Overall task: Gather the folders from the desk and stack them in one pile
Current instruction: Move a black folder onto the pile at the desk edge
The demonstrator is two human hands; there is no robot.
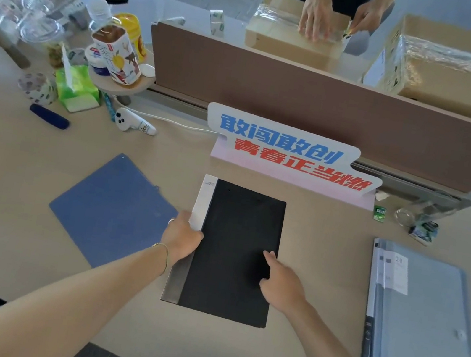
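Observation:
A black folder (236,240) with a white spine lies flat in the middle of the desk (6,202). My left hand (182,239) grips its left spine edge, fingers curled around it. On the cover's right part rests my right hand (282,281), fingers spread and pressing down. A blue folder (112,209) lies tilted to the left, just apart from my left hand. At the right, a pile of grey translucent folders (421,328) lies near the desk's front edge.
A printed sign (291,153) stands just behind the black folder, before a brown partition (319,99). Bottles, cups, a green tissue pack (76,89) and a blue pen case (49,116) crowd the far left. Beyond the partition, another person handles a cardboard box (295,35).

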